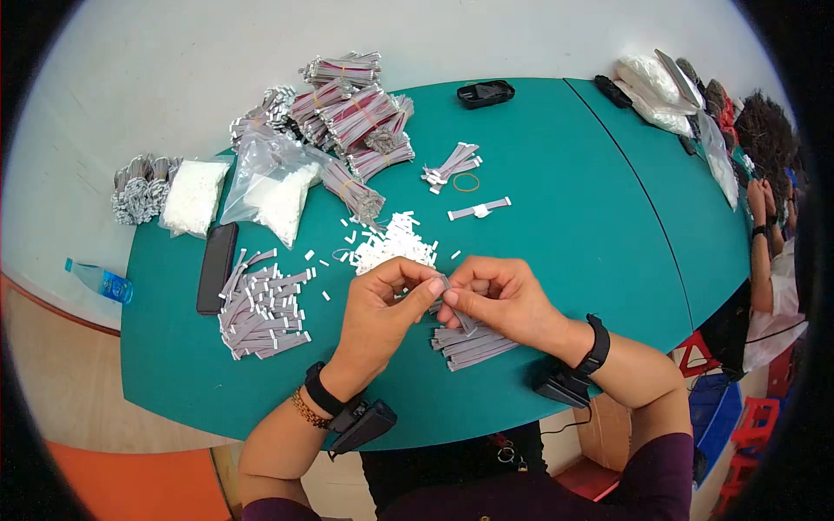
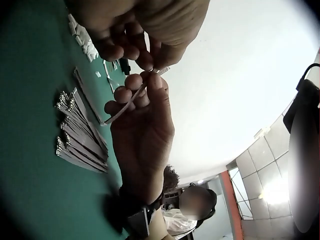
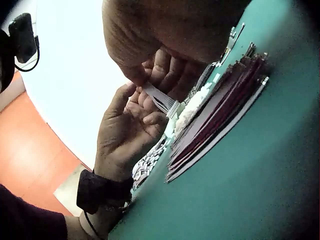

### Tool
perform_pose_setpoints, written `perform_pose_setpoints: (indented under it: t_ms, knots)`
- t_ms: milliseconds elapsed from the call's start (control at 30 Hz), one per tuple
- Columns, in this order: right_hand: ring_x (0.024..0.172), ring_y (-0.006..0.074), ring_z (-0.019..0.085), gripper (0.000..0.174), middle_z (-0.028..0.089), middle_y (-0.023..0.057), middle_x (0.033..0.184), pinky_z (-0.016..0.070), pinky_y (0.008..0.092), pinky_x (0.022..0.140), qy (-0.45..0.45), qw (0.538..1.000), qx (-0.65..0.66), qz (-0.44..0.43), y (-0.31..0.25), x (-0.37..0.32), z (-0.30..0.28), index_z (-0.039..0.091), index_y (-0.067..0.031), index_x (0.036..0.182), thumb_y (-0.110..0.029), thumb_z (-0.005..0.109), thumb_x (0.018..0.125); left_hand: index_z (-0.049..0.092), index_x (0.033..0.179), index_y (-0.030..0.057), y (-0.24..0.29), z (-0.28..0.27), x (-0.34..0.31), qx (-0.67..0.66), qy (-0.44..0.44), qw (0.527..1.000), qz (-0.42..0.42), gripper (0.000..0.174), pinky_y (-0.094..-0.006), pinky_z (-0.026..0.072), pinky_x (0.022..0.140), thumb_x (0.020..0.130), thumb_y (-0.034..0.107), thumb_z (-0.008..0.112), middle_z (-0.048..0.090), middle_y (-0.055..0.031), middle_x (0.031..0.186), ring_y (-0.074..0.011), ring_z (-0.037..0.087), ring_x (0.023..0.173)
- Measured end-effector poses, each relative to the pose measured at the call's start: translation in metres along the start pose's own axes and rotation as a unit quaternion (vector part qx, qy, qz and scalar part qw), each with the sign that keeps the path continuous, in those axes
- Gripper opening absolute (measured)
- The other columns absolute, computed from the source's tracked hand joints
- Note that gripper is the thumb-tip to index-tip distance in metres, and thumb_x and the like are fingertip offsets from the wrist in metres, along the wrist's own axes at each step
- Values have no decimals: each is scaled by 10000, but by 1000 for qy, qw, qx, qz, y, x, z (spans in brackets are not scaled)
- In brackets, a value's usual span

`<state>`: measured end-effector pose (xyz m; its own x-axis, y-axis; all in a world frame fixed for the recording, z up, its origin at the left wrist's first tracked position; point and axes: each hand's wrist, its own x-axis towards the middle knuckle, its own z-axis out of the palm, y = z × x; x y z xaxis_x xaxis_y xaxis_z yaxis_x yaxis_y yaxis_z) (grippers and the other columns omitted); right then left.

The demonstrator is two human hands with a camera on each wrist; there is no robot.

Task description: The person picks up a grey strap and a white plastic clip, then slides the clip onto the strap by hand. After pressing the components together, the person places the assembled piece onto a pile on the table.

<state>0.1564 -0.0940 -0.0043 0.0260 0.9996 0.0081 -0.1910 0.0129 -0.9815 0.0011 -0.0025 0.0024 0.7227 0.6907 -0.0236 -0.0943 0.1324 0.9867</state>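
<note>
Both hands meet over the table's front part. The left hand [image 1: 380,313] pinches the upper end of a short grey ribbon cable [image 1: 462,319] between thumb and fingers. Against it, the right hand [image 1: 504,300] pinches the same cable with thumb and forefinger. In the right wrist view a white connector [image 3: 172,109] shows at one cable end; what lies between the fingertips is hidden. Below the right hand lies a stack of grey cables [image 1: 473,347]. Just behind the hands is a pile of small white connectors [image 1: 395,243].
Grey cables with white ends [image 1: 265,308] lie at the left beside a black phone [image 1: 216,269]. Bags of white parts [image 1: 194,198] and bundled cables [image 1: 356,117] stand behind. A few cables [image 1: 453,167], a rubber band [image 1: 466,182] and a black case [image 1: 486,94] lie farther back.
</note>
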Motion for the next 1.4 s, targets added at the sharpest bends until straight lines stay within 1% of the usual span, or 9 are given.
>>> perform_pose_setpoints:
  t_ms: [133, 300, 633, 733, 933, 1100, 1167, 1200, 1400]
  knots:
    - [718, 94, 606, 94, 643, 68, 796, 481, 213, 636, 9, 1000, 14, -18, 3, 1, 0, 562, 8, 906, -85, 559, 891, 601, 855, 24, 0, 0, 0, -4, -2, 1000, 3, 92, -190, 381, 553, 828, 106, 632, 602, -12, 760, -52, 486, 621]
    - [745, 105, 615, 102, 647, 78, 822, 485, 217, 644, 23, 997, 67, 8, 0, 1, 1, 575, 10, 923, -84, 574, 881, 600, 875, 3, -1, 3, -1, -1, 10, 999, 39, 63, -191, 446, 591, 837, 50, 619, 621, -38, 753, -68, 576, 682]
    - [638, 54, 531, 140, 610, 19, 748, 449, 198, 588, 32, 996, 78, 27, 2, 2, 3, 598, -29, 887, -163, 628, 860, 580, 881, -5, -8, 5, -2, -13, -9, 995, 102, 41, -248, 506, 691, 848, 16, 590, 618, -60, 828, -100, 594, 747]
    - [625, 42, 513, 131, 610, 12, 736, 421, 184, 568, 46, 995, 86, 18, 0, 1, 4, 597, -44, 854, -171, 627, 862, 583, 882, 2, -6, 9, -4, -75, 5, 994, 85, 41, -242, 493, 710, 849, 23, 593, 618, -52, 843, -95, 587, 774]
    - [603, 28, 502, 130, 609, 3, 703, 392, 175, 539, 71, 997, 42, -9, -3, -1, 2, 589, -49, 824, -167, 622, 866, 607, 925, 22, -4, 3, 0, -55, -26, 998, 7, 87, -215, 454, 718, 860, 79, 600, 613, -14, 860, -63, 552, 783]
    - [589, 22, 514, 122, 605, -1, 678, 390, 172, 528, 108, 994, 0, -20, -3, 1, -3, 583, -38, 815, -143, 616, 867, 637, 953, 42, 7, -20, 13, 181, 22, 981, 67, 141, -202, 395, 660, 816, 75, 637, 581, 28, 800, -54, 491, 736]
    - [597, 24, 524, 115, 605, -1, 680, 394, 170, 534, 104, 994, -3, -16, -4, 1, -4, 581, -35, 813, -132, 613, 866, 638, 945, 48, 3, -37, 18, 330, 31, 938, 102, 150, -218, 384, 628, 796, 63, 643, 576, 28, 780, -59, 468, 690]
    - [601, 24, 529, 111, 605, -1, 680, 396, 169, 537, 102, 995, -4, -15, -4, 1, -4, 581, -34, 812, -126, 611, 866, 641, 878, 61, 10, -36, 17, 434, 26, 888, 151, 143, -258, 386, 610, 743, 18, 656, 581, 10, 751, -106, 479, 686]
    - [605, 19, 528, 99, 605, 5, 680, 384, 168, 528, 92, 995, 13, -25, -4, 1, -3, 570, -34, 809, -107, 602, 867, 623, 829, 55, 8, -37, 14, 524, -5, 835, 169, 151, -300, 397, 624, 701, -16, 663, 586, -45, 755, -209, 496, 716]
